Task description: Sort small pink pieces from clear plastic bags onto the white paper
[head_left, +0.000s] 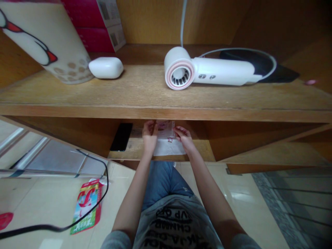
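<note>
A small clear plastic bag (166,130) with pinkish contents or print lies between my two hands on the lower shelf. My left hand (149,134) has its fingers closed at the bag's left edge. At the right edge, my right hand (183,135) pinches with thumb and fingertips. Beneath the bag is a white sheet of paper (168,149). Tiny reddish pieces (169,139) show near the bag's lower edge, too small to identify. A black phone (121,137) rests to the left of my left hand.
Overhead, the upper shelf (145,93) holds a white hair dryer (220,71), a white earbud case (106,67), a large cup (52,41) and magenta boxes (95,31). A black cable (102,193) hangs at left, above a colourful packet (86,205) on the floor.
</note>
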